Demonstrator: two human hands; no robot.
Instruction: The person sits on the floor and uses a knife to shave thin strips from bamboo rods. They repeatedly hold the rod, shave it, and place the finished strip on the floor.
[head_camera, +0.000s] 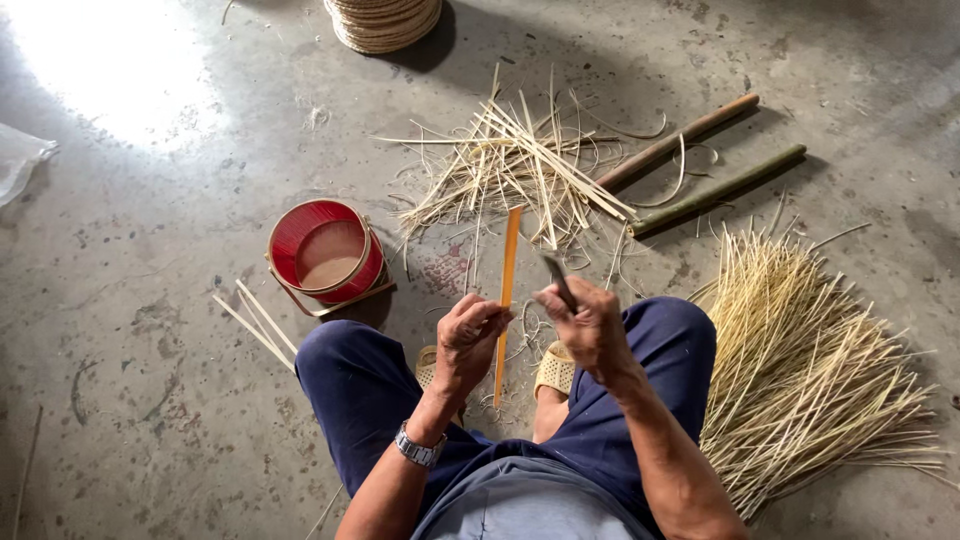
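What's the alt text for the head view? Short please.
Seen from above, a seated person's left hand holds a flat bamboo strip upright while the right hand grips a dark knife beside it. Around them on the concrete floor lie pale shavings, a bundle of thin splints and a red bucket.

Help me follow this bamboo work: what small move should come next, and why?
Probably bring the knife in the right hand to the bamboo strip, which the left hand holds upright; the blade sits just beside it, apparently not touching.
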